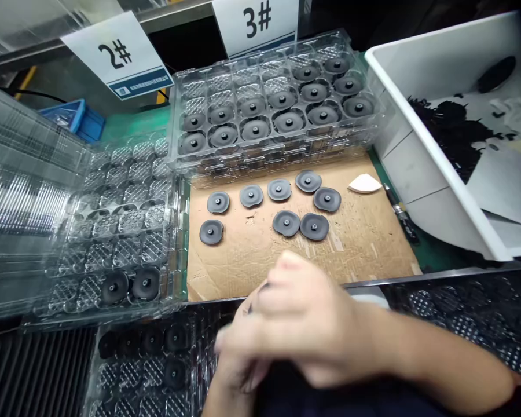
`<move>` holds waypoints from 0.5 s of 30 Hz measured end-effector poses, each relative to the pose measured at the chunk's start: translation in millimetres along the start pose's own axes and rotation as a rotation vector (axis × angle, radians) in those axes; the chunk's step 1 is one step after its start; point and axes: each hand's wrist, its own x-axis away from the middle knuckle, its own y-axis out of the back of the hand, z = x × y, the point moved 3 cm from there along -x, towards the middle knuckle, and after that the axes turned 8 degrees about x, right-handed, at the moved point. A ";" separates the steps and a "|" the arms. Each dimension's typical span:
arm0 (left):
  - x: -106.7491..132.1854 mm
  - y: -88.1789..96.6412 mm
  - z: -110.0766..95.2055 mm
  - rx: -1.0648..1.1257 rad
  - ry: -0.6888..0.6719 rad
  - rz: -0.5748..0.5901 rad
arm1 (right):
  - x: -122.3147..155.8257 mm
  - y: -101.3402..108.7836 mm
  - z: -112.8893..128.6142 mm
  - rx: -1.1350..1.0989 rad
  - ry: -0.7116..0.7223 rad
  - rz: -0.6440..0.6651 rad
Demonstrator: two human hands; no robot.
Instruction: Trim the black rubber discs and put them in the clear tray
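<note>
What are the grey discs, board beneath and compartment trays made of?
Grey discs: matte rubber or plastic, by their dull surface; can't tell which. Board: apparently matte cardboard, brown with torn patches. Compartment trays: likely glossy clear plastic, see-through with glints.

From the wearer's head, the single view looks forward and down over the nearby cardboard sheet (232, 263).

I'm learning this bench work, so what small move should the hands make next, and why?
Probably finish handling the small dark piece, too blurred to identify, before reaching for the rounded grey discs on the flat brown cardboard: the right hand overlaps the left hand, the piece shows where they meet, and neither hand looks free for a disc.
</note>
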 end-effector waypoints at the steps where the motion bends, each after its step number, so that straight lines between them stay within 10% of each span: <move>1: -0.4 -2.1 0.2 0.019 0.024 0.021 | 3.1 -0.4 -11.3 -0.027 -0.112 -0.035; 6: 0.4 -4.2 -2.6 0.186 0.121 0.127 | 58.8 -31.5 -68.1 0.106 -0.755 0.018; 10: -1.5 1.4 -4.1 0.238 0.108 0.173 | 100.0 -64.7 -73.5 0.057 -0.745 0.178; 15: -5.7 0.3 -1.3 0.197 0.026 0.087 | 63.9 -29.8 -48.1 0.090 -0.784 -0.073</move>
